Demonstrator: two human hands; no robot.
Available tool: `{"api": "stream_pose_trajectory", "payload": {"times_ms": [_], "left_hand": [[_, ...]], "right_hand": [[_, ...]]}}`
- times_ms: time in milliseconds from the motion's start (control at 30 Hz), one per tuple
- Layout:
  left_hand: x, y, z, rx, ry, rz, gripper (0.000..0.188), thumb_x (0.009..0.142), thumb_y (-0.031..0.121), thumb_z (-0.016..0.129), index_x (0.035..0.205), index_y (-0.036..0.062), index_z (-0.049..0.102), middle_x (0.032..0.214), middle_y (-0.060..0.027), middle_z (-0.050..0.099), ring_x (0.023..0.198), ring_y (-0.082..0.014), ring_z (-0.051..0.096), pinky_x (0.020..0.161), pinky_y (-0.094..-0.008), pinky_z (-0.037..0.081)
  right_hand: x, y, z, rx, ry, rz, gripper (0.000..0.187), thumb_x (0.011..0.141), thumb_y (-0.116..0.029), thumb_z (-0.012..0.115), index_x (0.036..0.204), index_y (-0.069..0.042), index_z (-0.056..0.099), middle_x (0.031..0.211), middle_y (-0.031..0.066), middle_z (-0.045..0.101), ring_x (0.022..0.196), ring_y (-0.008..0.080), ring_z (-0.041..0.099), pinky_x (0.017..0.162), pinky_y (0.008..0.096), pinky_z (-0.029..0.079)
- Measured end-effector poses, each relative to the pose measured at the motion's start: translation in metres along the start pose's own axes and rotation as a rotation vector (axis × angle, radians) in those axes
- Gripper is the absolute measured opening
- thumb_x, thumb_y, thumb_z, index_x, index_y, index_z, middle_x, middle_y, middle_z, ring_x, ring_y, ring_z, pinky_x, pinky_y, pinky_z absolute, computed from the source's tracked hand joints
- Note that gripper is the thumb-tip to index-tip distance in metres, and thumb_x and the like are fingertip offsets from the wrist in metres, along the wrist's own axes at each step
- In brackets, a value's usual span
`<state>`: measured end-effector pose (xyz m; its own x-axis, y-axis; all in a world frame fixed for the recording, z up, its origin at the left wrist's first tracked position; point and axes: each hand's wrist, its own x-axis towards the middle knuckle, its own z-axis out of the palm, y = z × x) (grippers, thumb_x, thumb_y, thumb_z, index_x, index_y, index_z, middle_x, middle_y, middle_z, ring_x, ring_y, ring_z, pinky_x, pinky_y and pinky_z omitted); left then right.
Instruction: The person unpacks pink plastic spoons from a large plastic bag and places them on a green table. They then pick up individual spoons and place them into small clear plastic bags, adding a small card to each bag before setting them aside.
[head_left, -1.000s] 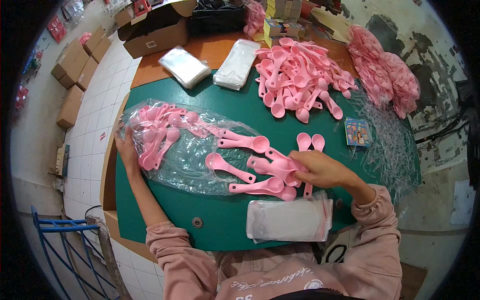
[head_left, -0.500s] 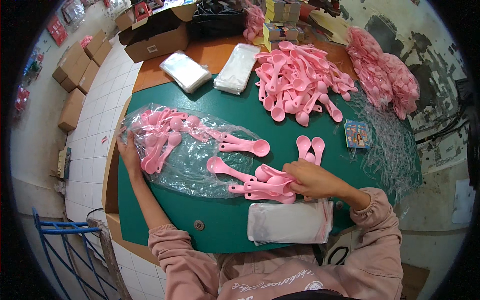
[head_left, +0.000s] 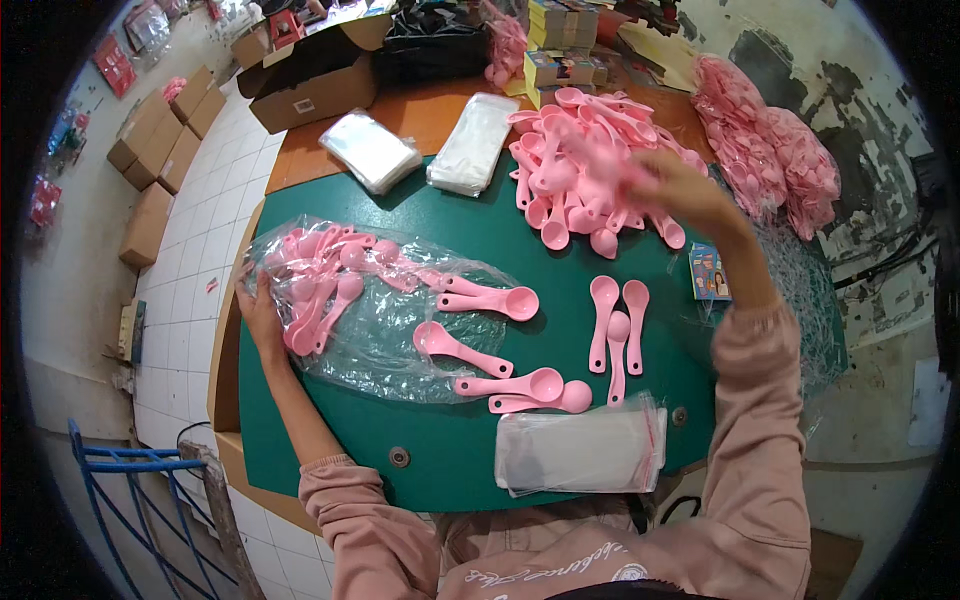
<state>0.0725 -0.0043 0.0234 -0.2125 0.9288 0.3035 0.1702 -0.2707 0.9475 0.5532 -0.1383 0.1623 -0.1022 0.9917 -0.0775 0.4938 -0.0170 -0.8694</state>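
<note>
My left hand point(head_left: 262, 318) grips the left edge of a large clear plastic bag point(head_left: 385, 350), which lies on the green table with several pink spoons point(head_left: 318, 290) inside. Over the heap of pink measuring spoons point(head_left: 575, 205) at the far right, my right hand point(head_left: 675, 195) is closed round a few pink spoons, smeared by motion. Loose spoons lie at the bag's mouth, among them one spoon point(head_left: 515, 302) partly out of it and a pair point(head_left: 545, 385) nearer me. Farther right, three spoons point(head_left: 618, 330) lie side by side.
A stack of clear sleeves point(head_left: 575, 450) lies at the near edge. Two more sleeve stacks point(head_left: 370, 150) point(head_left: 470, 145) are at the back. Printed cards point(head_left: 708, 272) and clear plastic strips point(head_left: 780, 320) lie right, beside bagged pink spoons point(head_left: 765, 150). An open carton point(head_left: 315, 90) stands back left.
My right hand has picked up several spoons from in front of me and carried them up and right to the heap. The left hand stays on the bag.
</note>
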Motion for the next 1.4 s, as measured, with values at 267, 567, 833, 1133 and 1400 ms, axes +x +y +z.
{"api": "stream_pose_trajectory", "payload": {"times_ms": [267, 567, 833, 1133, 1400], "left_hand": [[0.003, -0.008, -0.003, 0.023, 0.0, 0.038, 0.029, 0.087, 0.018, 0.05, 0.108, -0.0007, 0.044, 0.101, -0.0098, 0.049, 0.088, -0.0137, 0.049, 0.079, -0.0242, 0.039], [0.0, 0.001, 0.0, 0.04, 0.023, 0.014, 0.03, 0.087, 0.02, 0.05, 0.108, -0.0013, 0.044, 0.102, -0.0108, 0.05, 0.089, -0.0146, 0.05, 0.079, -0.0252, 0.039], [0.001, -0.002, 0.005, -0.011, -0.003, 0.002, 0.03, 0.087, 0.019, 0.05, 0.108, -0.0008, 0.044, 0.101, -0.0098, 0.05, 0.089, -0.0137, 0.049, 0.078, -0.0251, 0.04], [-0.002, 0.002, 0.0, 0.051, 0.023, 0.029, 0.03, 0.087, 0.02, 0.049, 0.108, -0.0004, 0.043, 0.104, -0.0097, 0.048, 0.09, -0.0143, 0.049, 0.079, -0.0254, 0.039], [-0.006, 0.014, 0.011, 0.096, 0.027, 0.004, 0.031, 0.087, 0.019, 0.05, 0.109, 0.0001, 0.042, 0.101, -0.0103, 0.051, 0.09, -0.0146, 0.049, 0.08, -0.0257, 0.039]], "right_hand": [[0.05, 0.001, -0.052, -0.944, 0.465, 0.006, 0.045, 0.078, -0.025, 0.055, 0.113, 0.002, 0.044, 0.109, 0.0175, 0.05, 0.094, 0.0255, 0.05, 0.079, 0.0334, 0.039], [-0.08, -0.026, 0.111, -0.964, -0.088, 0.577, 0.062, 0.068, -0.048, 0.058, 0.101, 0.004, 0.047, 0.087, 0.0147, 0.053, 0.082, 0.0258, 0.055, 0.052, 0.0353, 0.044], [-0.076, -0.02, 0.171, -0.829, -0.11, -0.343, 0.047, 0.062, -0.023, 0.065, 0.1, -0.001, 0.047, 0.092, 0.011, 0.049, 0.087, 0.0231, 0.048, 0.066, 0.0341, 0.041], [-0.104, -0.024, 0.122, -0.689, 0.247, 0.336, 0.053, 0.071, -0.035, 0.061, 0.101, 0.004, 0.041, 0.089, 0.0159, 0.046, 0.074, 0.0342, 0.053, 0.059, 0.0416, 0.042], [-0.1, 0.019, 0.143, -0.944, 0.391, 0.189, 0.076, 0.067, -0.037, 0.065, 0.118, 0.008, 0.031, 0.09, 0.0186, 0.048, 0.083, 0.0297, 0.047, 0.069, 0.0369, 0.04]]}}
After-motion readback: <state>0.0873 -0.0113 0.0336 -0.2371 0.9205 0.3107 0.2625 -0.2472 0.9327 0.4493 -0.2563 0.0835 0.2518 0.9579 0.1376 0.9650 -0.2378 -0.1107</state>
